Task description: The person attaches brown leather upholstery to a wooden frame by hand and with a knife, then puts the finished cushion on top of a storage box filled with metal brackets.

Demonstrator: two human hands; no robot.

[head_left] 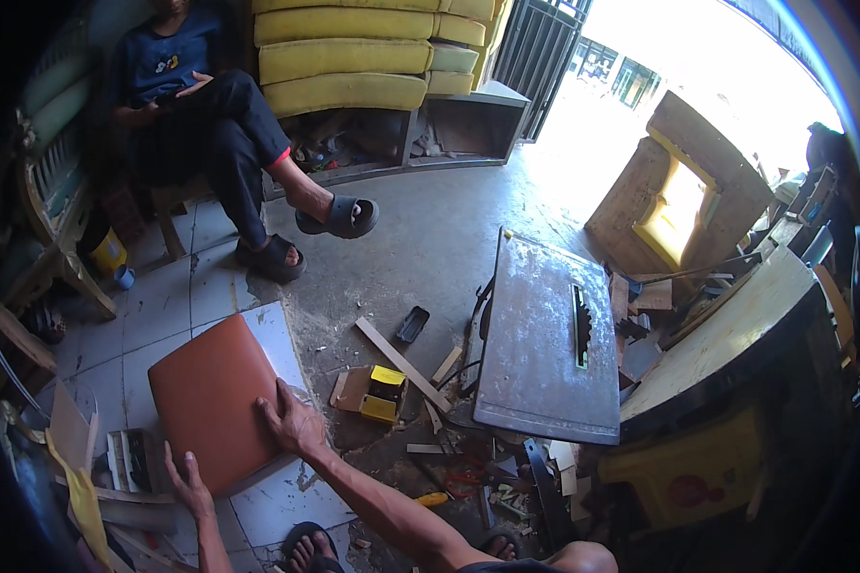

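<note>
A brown padded seat cushion (215, 396), covered in smooth leather-like material, lies at the left over the white tiles. My right hand (294, 422) touches its right edge, thumb and fingers spread over the top. At the cushion's near left corner is my left hand (193, 487), its fingers stretched and apart; whether they press on the side is unclear. Both hands look open, and the cushion's underside is hidden.
A metal-topped table saw (549, 334) with its blade showing stands right of centre. Wood scraps, a yellow-and-black box (384, 392) and a screwdriver (432, 498) litter the floor. Far left, a person (196, 115) sits cross-legged near stacked yellow cushions (344, 57). A wooden frame (683, 191) leans far right.
</note>
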